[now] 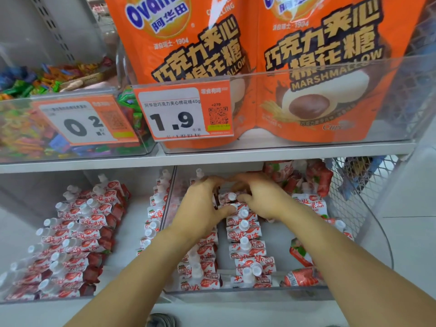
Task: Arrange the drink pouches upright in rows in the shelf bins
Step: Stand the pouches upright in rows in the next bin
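Pouches (244, 228) fill clear shelf bin (236, 291), seemingly upright.

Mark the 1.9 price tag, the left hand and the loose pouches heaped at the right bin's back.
1.9 price tag (175, 116): head view, on the printed number.
left hand (200, 206): head view, back of hand.
heaped pouches (322, 177): head view, red pouch side.

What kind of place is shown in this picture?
Most likely a snack shop or supermarket aisle. Price tags hang on clear shelf bins, one bin holds orange marshmallow bags, and the bins below hold rows of drink pouches.
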Available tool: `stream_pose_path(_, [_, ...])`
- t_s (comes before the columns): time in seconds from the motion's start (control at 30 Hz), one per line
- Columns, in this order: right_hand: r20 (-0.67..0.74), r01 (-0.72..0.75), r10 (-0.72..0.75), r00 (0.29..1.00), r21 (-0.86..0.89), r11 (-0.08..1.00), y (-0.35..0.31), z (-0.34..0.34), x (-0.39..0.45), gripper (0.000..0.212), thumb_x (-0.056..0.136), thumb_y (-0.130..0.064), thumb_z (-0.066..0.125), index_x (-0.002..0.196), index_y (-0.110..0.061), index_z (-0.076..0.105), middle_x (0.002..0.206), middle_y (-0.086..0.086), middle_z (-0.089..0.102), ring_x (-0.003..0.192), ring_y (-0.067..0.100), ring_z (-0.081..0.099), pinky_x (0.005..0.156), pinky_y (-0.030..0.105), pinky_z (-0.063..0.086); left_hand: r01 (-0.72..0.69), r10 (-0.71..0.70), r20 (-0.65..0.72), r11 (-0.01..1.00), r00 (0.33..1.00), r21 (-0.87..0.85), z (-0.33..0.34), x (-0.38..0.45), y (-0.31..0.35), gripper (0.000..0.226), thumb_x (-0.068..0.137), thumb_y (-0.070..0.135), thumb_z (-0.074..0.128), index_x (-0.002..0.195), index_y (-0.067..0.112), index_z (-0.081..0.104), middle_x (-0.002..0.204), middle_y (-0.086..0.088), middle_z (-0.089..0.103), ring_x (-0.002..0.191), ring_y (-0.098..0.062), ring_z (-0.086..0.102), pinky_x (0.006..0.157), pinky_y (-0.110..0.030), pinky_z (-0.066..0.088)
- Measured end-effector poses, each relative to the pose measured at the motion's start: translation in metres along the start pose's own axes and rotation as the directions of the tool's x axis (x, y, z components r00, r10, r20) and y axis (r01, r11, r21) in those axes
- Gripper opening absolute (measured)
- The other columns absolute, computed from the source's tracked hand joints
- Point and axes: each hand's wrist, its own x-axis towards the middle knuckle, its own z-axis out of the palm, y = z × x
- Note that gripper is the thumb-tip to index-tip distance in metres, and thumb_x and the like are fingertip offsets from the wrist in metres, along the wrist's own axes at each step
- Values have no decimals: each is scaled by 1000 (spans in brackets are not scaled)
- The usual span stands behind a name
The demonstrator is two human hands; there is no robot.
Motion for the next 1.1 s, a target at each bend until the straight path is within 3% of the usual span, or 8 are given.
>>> stream_pose_path(0.1, [-10, -60, 61, 998, 36, 998, 8, -18, -4, 38, 89, -9, 69, 126, -20, 65, 123, -2, 68, 112, 14, 64, 101, 30, 50, -10, 11, 188, 1000, 982, -9, 4, 4, 0, 69, 77, 33, 79, 138, 21, 49, 138, 5, 55, 127, -12, 49, 97, -7, 31])
stream_pose_path(0.23, [6, -178, 179, 984, -82, 981, 27, -54, -25, 42, 80, -13, 80, 120, -18, 68, 118, -2, 70, 106, 13, 66, 95, 25, 51, -33, 6, 350, 997, 937, 71, 8, 11, -4, 63, 85, 32, 72, 141, 24, 46, 143, 4, 52, 130, -17, 48, 107, -28, 39])
stream_pose_path(0.33, [103, -238, 278, 955, -295, 925, 31, -55, -36, 73, 68, -29, 90, 134, -24, 57, 127, -3, 62, 113, 17, 62, 90, 21, 45, -26, -2, 332, 996, 943, 80, 9, 14, -7, 58, 84, 29, 74, 138, 25, 50, 140, 5, 54, 126, -17, 52, 101, -24, 39])
stream_pose_path(0.43, [174, -237, 307, 936, -336, 911, 33, -41, -25, 95, 58, -40, 94, 141, -25, 50, 117, 2, 71, 98, 16, 69, 88, 26, 52, -36, 9, 314, 996, 950, 81, 11, 14, -9, 57, 84, 28, 74, 136, 24, 53, 138, 6, 55, 125, -15, 52, 96, -18, 36])
stream_pose_path(0.6, [106, -132, 217, 970, -522, 843, 35, -27, -17, 83, 47, -50, 94, 123, -36, 64, 123, -8, 56, 109, 18, 57, 90, 34, 52, -48, 18, 301, 994, 953, 93, 12, 13, -15, 57, 83, 31, 74, 136, 23, 53, 136, 5, 58, 122, -15, 55, 93, -18, 38])
stream_pose_path(0.8, [39, -138, 170, 985, -422, 896, 43, -23, -17, 34, 68, -39, 88, 99, -28, 76, 108, -8, 67, 91, 13, 65, 83, 31, 54, -41, 9, 308, 994, 951, 97, 14, 12, -14, 56, 84, 30, 74, 135, 24, 52, 135, 1, 59, 122, -19, 55, 98, -27, 43])
stream_pose_path(0.97, [29, -171, 184, 983, -250, 953, 38, -28, -17, 40, 59, -26, 95, 93, -19, 75, 81, -16, 55, 73, 11, 59, 65, 25, 49, -31, -1, 316, 995, 949, 96, 12, 10, -12, 55, 85, 30, 73, 135, 22, 53, 135, 0, 58, 123, -20, 54, 99, -28, 43])
stream_pose_path(1.1, [-34, -186, 184, 982, -119, 975, 30, -29, -25, 68, 61, -14, 93, 120, -23, 62, 79, -12, 54, 68, 14, 62, 63, 26, 49, -38, 10, 315, 996, 949, 83, 10, 10, -11, 52, 85, 29, 72, 134, 21, 54, 133, 0, 60, 120, -18, 56, 95, -23, 42])
